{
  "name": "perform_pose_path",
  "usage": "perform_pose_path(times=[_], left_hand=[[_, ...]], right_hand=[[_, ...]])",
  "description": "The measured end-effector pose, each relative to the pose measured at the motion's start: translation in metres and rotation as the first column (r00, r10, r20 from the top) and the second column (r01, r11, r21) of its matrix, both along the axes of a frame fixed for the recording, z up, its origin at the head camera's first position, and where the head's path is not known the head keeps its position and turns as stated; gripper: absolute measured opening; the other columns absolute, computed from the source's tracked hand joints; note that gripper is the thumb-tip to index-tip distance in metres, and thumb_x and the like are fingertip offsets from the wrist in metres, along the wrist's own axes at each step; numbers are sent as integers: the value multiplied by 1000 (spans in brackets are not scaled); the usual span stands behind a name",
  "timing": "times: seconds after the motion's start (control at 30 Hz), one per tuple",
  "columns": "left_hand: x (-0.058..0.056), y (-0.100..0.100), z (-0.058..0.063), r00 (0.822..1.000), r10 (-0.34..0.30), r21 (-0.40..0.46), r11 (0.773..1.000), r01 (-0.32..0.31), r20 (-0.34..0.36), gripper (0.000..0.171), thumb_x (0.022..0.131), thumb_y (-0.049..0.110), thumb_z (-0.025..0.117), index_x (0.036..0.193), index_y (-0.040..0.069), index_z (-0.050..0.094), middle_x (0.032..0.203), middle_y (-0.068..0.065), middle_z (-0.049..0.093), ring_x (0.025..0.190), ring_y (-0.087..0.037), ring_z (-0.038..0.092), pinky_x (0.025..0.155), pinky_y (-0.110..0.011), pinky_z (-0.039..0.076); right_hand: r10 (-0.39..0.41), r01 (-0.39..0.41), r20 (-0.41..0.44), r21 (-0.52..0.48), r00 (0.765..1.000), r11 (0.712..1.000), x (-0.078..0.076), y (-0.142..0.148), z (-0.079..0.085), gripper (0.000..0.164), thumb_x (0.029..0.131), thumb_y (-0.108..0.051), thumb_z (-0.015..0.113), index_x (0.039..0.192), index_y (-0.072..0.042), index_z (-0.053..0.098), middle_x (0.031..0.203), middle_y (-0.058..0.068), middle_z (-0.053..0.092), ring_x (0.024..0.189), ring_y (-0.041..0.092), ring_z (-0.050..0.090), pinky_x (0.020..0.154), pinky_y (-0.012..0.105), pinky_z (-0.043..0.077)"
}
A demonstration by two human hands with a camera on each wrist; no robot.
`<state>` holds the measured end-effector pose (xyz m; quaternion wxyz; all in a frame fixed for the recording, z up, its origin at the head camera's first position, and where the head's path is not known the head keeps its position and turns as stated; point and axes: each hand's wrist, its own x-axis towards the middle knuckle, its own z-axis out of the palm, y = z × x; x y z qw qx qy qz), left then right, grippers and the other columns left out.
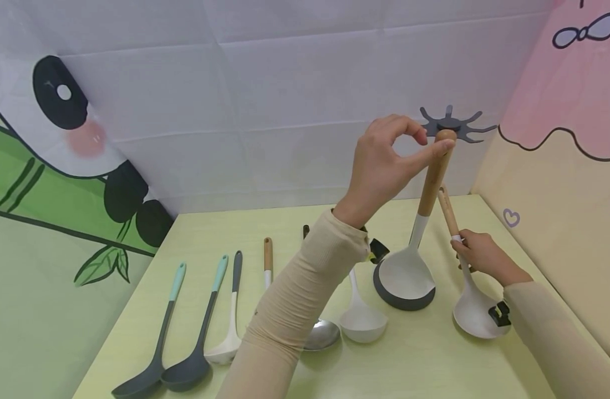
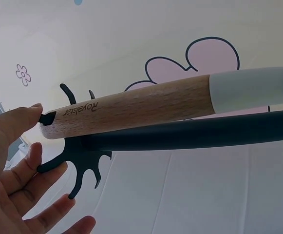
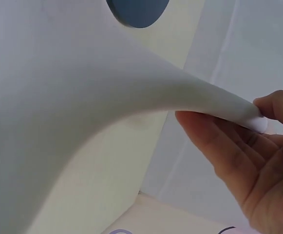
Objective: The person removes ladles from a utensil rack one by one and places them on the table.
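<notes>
A dark utensil stand (image 1: pixel 448 126) has curved hooks at its top, a pole (image 2: pixel 195 134) and a round base (image 1: pixel 407 304). A white ladle (image 1: pixel 406 274) with a wooden handle (image 2: pixel 146 105) hangs along it, bowl down over the base. My left hand (image 1: pixel 385 160) touches this handle's top end with the thumb (image 2: pixel 22 122), its other fingers loosely spread by the hooks. At the right, my right hand (image 1: pixel 484 255) pinches the white neck of another wooden-handled ladle (image 1: pixel 477 316) between thumb and fingers. Whether that bowl touches the table cannot be told.
Left on the pale yellow table (image 1: pixel 400 354) lie two mint-handled dark ladles (image 1: pixel 187 374) and a grey-handled white ladle (image 1: pixel 227 349). A metal ladle (image 1: pixel 322 335), a white ladle (image 1: pixel 363 322) and a wooden-handled utensil (image 1: pixel 268 257) are partly behind my left sleeve. Printed cloth walls surround the table.
</notes>
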<state>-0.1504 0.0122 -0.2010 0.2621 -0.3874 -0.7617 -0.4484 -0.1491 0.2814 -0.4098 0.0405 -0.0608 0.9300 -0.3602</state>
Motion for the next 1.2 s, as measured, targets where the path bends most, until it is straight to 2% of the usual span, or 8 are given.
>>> perform_pose_path(times=[0.4,0.83,1.2], left_hand=[[0,0,0,1000,2,-6,1000,-2,10,26,85,29,81,86,6,68,92,0,68,104,-9,57,95,-12,36],[0,1,-2,1000,-1,-1,1000,1,3,25,85,29,82,85,7,67,91,1,68,103,-9,57,94,-12,37],[0,1,-1,1000,11,-4,1000,-11,16,26,85,30,81,85,8,67,92,2,68,103,-8,56,94,-12,37]], right_hand=[[23,-25,68,31,997,999,-13,7,-8,25,104,-11,40,97,11,48,77,15,60,65,21,64,53,38,59],[48,-56,157,46,986,997,-24,10,-17,27,103,-11,41,100,14,47,77,17,56,59,21,65,52,40,60],[66,-86,198,94,978,992,-35,11,-25,25,102,-12,40,93,10,47,77,17,53,56,20,62,49,37,59]])
